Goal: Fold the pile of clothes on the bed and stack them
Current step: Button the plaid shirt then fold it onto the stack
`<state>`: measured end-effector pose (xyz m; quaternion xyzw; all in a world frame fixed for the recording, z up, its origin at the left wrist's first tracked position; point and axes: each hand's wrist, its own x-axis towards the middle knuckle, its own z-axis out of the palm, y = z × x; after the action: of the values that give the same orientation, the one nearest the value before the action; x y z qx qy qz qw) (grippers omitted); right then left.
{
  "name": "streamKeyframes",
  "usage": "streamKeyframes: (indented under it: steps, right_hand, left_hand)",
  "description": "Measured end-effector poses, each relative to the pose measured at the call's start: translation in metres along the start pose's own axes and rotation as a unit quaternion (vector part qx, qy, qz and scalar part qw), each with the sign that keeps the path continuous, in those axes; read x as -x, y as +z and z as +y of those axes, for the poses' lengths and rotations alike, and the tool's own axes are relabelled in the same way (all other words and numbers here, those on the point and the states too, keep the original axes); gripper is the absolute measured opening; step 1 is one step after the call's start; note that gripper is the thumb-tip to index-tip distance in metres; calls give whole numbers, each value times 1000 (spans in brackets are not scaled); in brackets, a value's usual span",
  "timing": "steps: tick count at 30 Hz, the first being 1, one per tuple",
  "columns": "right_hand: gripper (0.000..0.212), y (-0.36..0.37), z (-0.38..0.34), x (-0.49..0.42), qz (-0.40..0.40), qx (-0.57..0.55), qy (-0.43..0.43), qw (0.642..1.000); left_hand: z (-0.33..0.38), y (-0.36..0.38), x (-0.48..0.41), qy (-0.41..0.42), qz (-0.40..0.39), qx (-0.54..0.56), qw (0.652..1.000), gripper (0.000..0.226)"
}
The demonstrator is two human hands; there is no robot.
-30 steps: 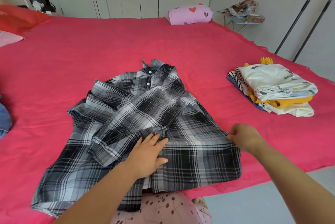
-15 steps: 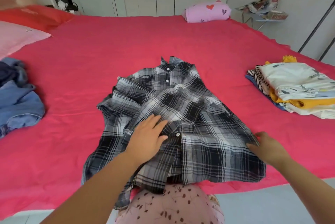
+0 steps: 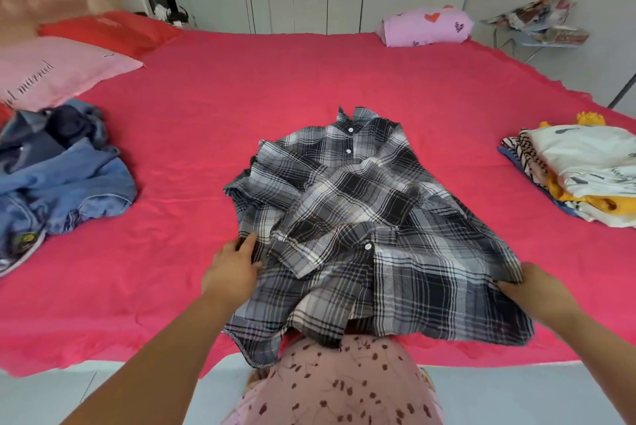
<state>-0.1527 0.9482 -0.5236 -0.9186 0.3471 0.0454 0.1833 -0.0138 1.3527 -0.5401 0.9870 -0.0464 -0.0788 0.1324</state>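
The bed (image 3: 309,80), covered in a red sheet, filled most of the view. The plaid shirt (image 3: 361,211) lay front-up on its near middle. The shirt's long axis ran straight away from the person, with the collar pointing to the far side and the hem hanging over the near edge. One sleeve was folded across the chest. A loose pile of denim clothes (image 3: 65,180) sat well apart to the left. A folded stack (image 3: 585,166) stood well apart to the right. The right hand (image 3: 537,287) grasped the shirt's lower right edge, fingers curled and thumb pinching the cloth. The left hand (image 3: 234,270) lay at the shirt's left edge, fingers nearly straight against the cloth; whether they held it could not be told.
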Motion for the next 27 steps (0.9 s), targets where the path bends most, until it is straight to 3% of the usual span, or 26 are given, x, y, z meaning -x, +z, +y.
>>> streamKeyframes:
  steps: [8, 18, 27]
  right_hand:
    - [22, -3, 6, 15, 52, -8, -20, 998]
    - [19, -32, 14, 30, -40, 44, 26, 998]
    - [19, -26, -2, 41, -41, -170, 29, 984]
  left_hand:
    - [-9, -11, 13, 14, 36, 28, 999, 42]
    - [-24, -29, 33, 12, 11, 67, 998, 41]
    - [-14, -18, 35, -34, 4, 133, 991, 63]
